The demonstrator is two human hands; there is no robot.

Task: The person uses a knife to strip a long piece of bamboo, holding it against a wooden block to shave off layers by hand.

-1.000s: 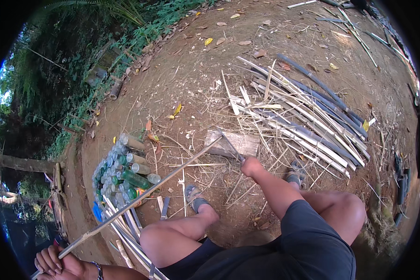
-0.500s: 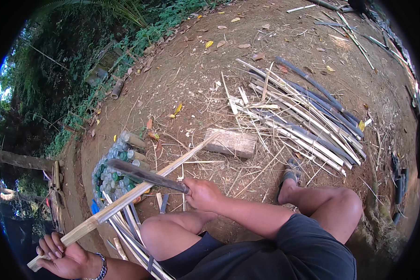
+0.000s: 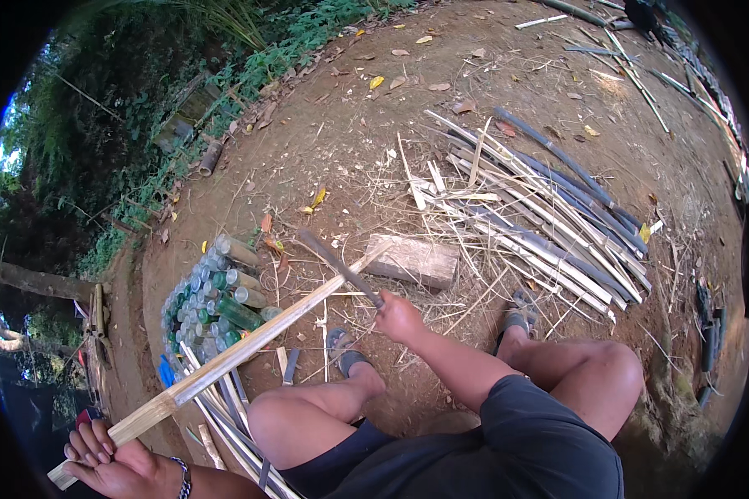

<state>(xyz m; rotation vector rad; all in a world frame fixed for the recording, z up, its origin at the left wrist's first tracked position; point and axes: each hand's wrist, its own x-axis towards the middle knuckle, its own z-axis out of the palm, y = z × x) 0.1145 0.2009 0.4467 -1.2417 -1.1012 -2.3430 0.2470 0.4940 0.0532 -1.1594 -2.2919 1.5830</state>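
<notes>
My left hand (image 3: 112, 461), at the lower left, is closed round the near end of a long split bamboo strip (image 3: 250, 337). The strip slants up to the right, and its far end rests on a squared wooden block (image 3: 416, 259) on the ground. In my right hand (image 3: 399, 318) is the handle of a machete (image 3: 339, 264) with a dark blade. The blade crosses the strip near its far end, pointing up and left; whether it touches the strip I cannot tell.
A pile of split bamboo (image 3: 549, 216) lies right of the block. Left of my knee are heaped glass bottles (image 3: 216, 303) and more bamboo strips (image 3: 233, 420). My sandalled feet (image 3: 345, 349) flank the work area. Shavings and leaves litter the dirt; green plants (image 3: 295, 46) edge it.
My right hand has moved right and up with the machete, so the blade has gone from the strip's middle to near its far end. The left hand and strip are nearly unchanged.
</notes>
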